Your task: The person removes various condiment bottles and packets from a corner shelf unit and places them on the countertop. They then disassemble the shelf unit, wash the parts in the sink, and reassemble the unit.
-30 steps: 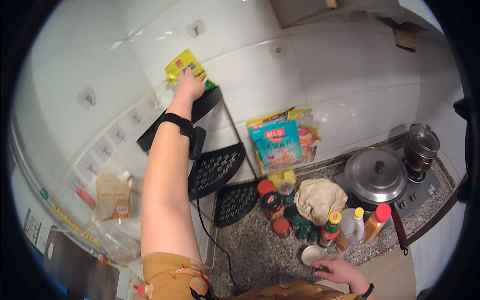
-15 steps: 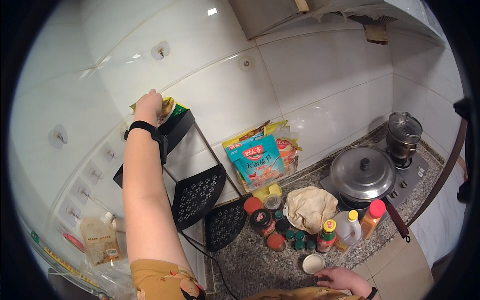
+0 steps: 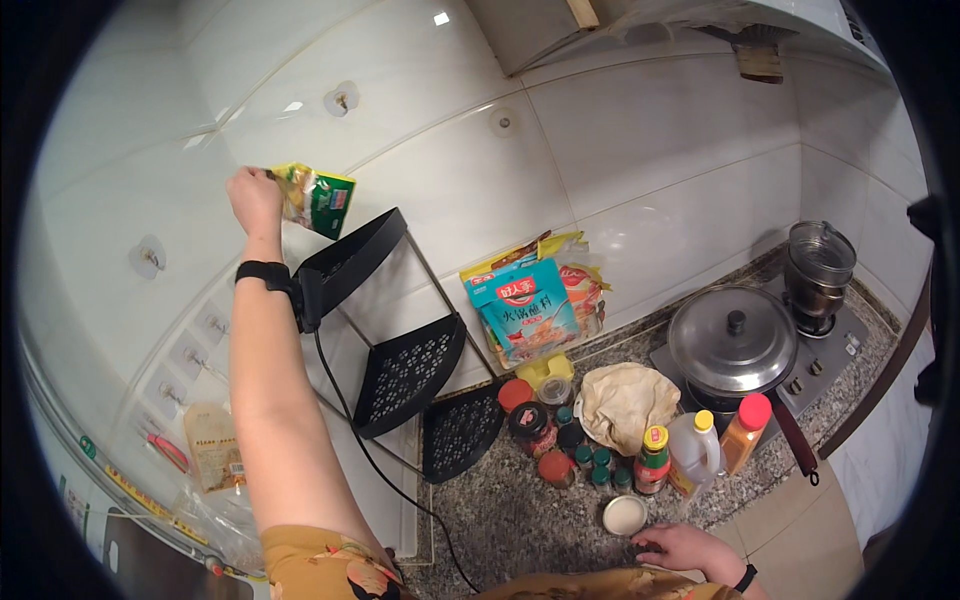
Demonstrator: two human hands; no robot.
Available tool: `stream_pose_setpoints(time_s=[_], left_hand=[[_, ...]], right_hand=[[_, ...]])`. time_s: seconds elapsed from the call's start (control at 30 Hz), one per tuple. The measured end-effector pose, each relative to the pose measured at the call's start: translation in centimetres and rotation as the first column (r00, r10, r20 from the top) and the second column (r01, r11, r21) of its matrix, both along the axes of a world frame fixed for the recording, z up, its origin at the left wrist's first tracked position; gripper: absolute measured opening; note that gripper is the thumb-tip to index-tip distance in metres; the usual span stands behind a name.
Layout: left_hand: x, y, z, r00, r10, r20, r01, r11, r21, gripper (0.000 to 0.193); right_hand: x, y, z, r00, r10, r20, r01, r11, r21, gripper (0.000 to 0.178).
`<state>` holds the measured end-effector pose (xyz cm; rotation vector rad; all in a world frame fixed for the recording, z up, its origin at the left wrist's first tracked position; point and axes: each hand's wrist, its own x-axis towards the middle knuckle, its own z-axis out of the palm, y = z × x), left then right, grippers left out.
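Observation:
My left hand (image 3: 256, 205) is raised at the upper left, closed on the edge of a green and yellow food packet (image 3: 325, 200). The packet hangs just above the top tier of a black corner shelf rack (image 3: 352, 262). Low on the right, my right hand (image 3: 682, 548) rests by the counter edge, fingers loosely apart with nothing visible in them. Just beyond its fingertips stands a small round pot with a pale top (image 3: 625, 515). The lower perforated shelves (image 3: 410, 375) hold nothing that I can see.
Jars and small green-capped bottles (image 3: 600, 470) crowd the granite counter with a crumpled cloth (image 3: 628, 408), a jug (image 3: 695, 455) and a red-capped bottle (image 3: 745, 435). Seasoning packets (image 3: 525, 305) lean on the wall. A lidded pan (image 3: 735, 345) sits on the stove. A black cable (image 3: 375, 460) trails down.
My left hand has lifted the packet up and left, out of the top shelf tier. My right hand stays near the small pot. The whole view has shifted slightly.

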<state>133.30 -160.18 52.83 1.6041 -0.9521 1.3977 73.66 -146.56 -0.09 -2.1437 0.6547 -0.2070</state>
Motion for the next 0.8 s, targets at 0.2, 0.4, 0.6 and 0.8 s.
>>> stream_pose_setpoints(time_s=[0.2,0.4,0.6,0.8], left_hand=[[-4.1,5.0,1.1,0.504,-0.768,-0.394,0.803,0.585,-0.113,0.018],[-14.3,15.1,-6.6,0.099,-0.822,-0.561,0.961,0.225,-0.159,0.016],[-18.7,23.0,-17.5,-0.161,-0.816,-0.555,0.952,0.019,-0.304,0.013],[-22.1,30.3,-29.0,-0.419,-0.780,-0.466,0.777,-0.042,-0.628,0.011]], right_hand=[[0.9,0.1,1.0,0.992,0.122,0.017,-0.122,0.993,0.002,0.038],[1.9,-0.4,1.6,0.968,0.249,-0.036,-0.247,0.968,0.036,0.037],[7.1,-0.5,4.5,0.913,0.267,0.307,-0.361,0.879,0.310,0.048],[15.6,0.8,6.4,0.746,0.036,0.665,-0.577,0.535,0.617,0.075]])
